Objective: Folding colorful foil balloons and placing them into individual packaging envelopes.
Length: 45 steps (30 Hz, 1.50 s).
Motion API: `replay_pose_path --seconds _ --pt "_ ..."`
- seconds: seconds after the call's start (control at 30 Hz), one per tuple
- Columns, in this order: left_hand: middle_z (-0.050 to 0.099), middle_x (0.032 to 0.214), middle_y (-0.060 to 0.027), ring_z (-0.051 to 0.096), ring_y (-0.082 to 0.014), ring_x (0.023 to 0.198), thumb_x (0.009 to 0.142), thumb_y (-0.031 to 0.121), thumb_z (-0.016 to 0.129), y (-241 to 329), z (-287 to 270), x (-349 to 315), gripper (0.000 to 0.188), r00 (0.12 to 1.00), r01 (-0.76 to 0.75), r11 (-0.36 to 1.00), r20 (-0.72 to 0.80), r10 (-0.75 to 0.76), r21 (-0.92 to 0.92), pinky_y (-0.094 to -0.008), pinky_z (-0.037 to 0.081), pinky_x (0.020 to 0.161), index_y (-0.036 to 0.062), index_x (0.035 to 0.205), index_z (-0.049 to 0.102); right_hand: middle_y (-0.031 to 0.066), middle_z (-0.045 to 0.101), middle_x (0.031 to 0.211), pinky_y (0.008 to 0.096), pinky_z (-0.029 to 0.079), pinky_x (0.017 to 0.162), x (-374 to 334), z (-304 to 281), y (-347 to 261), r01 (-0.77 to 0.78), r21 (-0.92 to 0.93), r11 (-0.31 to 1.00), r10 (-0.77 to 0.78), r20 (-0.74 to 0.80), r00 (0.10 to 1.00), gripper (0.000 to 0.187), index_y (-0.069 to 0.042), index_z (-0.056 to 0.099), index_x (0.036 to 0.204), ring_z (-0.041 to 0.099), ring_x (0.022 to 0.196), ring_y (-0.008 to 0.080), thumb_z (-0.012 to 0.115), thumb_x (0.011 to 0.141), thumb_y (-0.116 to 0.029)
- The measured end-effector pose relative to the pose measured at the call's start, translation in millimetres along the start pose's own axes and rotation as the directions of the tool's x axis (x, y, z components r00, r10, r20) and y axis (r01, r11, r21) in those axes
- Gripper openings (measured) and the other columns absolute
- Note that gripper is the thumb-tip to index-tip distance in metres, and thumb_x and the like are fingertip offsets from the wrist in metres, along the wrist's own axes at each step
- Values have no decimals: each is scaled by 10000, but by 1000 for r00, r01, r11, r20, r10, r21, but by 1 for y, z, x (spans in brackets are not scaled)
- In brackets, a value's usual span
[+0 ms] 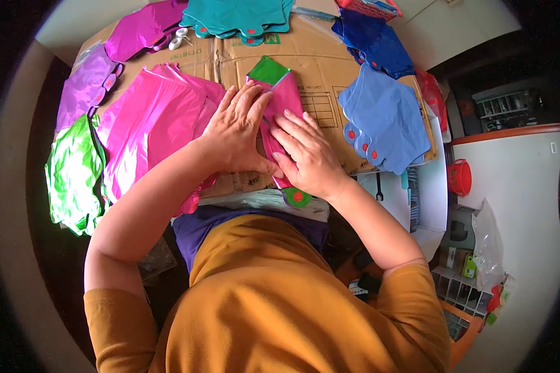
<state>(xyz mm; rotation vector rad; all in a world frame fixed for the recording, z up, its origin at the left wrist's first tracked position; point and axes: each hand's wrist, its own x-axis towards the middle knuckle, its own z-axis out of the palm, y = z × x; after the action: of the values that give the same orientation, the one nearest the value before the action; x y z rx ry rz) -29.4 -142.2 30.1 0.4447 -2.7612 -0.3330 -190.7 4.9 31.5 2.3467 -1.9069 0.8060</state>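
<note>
Both hands lie on a narrow folded pink foil sheet [284, 94] in the middle of the cardboard. Under it, a green foil piece [269, 71] shows at the far end, and a green scalloped tab [297, 198] with a red dot shows at the near end. My left hand [238, 127] rests across the left edge, fingers stretched and thumb reaching toward the right hand. Flat on the near right part is my right hand [310, 152], its fingers extended. Neither hand grips anything. Left of them spreads a stack of shiny pink foil sheets [152, 118], partly behind my left forearm.
Around the cardboard [230, 62] lie foil stacks: bright green [74, 177], lilac [84, 90], purple [143, 31], teal [236, 15], dark blue [376, 46] and light blue [389, 118]. Small white rolls [175, 42] sit near the purple stack. A red basket [459, 177] hangs at right.
</note>
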Motion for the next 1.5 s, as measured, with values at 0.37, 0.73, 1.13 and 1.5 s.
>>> replay_pose_path --seconds 0.37,0.73,1.13,1.5 --pt "429 1467 -210 400 -379 1399 611 620 814 10 -9 -9 1102 974 -177 982 -127 185 73 -537 277 1187 -6 1437 439 190 570 1370 507 341 1165 3 1 2 11 35 999 -10 -25 1000 428 1 620 1259 512 1320 362 677 873 -176" --pt "494 1442 -223 455 -384 1372 754 417 786 12 -14 -4 935 973 -229 952 -89 215 -203 -541 317 1166 -18 1483 395 217 591 1338 519 317 1170 4 0 4 7 82 997 -3 -41 999 423 9 648 1236 497 1331 382 655 881 -220" --pt "523 1423 -156 461 -321 1380 863 318 709 6 -4 -8 700 986 -168 980 -38 165 -106 -551 288 1179 33 1455 466 182 662 1268 449 461 1076 36 -15 57 -14 266 964 24 -34 999 286 -31 683 1188 609 1233 317 581 925 -82" --pt "519 1438 -104 385 -281 1445 846 501 695 9 -8 -10 758 994 -99 995 36 100 -21 -620 157 1206 87 1452 501 154 438 1543 494 227 1224 51 -2 83 52 -37 998 -46 145 988 545 -44 490 1444 378 1455 296 582 971 -299"
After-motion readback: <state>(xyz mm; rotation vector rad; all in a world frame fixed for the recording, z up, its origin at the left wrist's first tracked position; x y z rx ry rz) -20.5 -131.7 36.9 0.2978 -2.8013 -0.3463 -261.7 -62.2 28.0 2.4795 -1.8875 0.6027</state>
